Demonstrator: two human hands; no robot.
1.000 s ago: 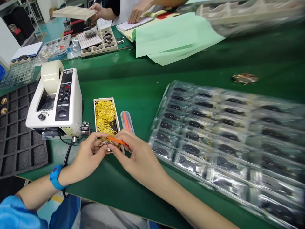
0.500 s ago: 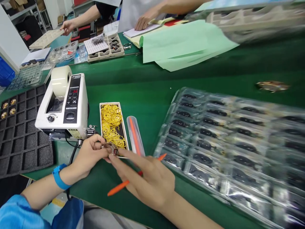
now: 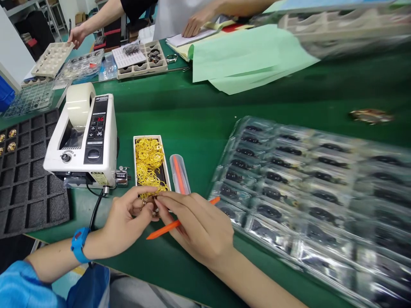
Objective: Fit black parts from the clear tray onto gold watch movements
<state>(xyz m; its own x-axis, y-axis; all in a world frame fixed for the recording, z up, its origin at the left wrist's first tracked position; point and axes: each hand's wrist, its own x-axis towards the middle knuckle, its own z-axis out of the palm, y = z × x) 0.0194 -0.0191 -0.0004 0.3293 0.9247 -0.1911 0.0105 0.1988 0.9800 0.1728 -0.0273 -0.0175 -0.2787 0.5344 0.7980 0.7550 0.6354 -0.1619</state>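
Observation:
My left hand [image 3: 126, 220] is closed round a small metal watch part [image 3: 148, 202], held just in front of a narrow box of yellow rubber bands [image 3: 149, 161]. My right hand [image 3: 199, 226] pinches the same part with its fingertips, and an orange stick [image 3: 167, 229] lies tucked between its fingers, pointing left and down. A clear tube with another orange stick [image 3: 180, 173] lies beside the box. A blue band [image 3: 78, 244] circles my left wrist.
A white tape dispenser [image 3: 85, 139] stands left of the box, black foam trays [image 3: 22, 179] beyond it. Bagged watch parts in rows [image 3: 305, 184] cover the right. Green paper sheets [image 3: 247, 55] and part trays [image 3: 141, 57] lie at the back, where another person's hands [image 3: 195, 19] work.
My right hand has drawn in closer to the left hand, its fingers now closing on the small part. The orange stick swung from above the part to under my right palm.

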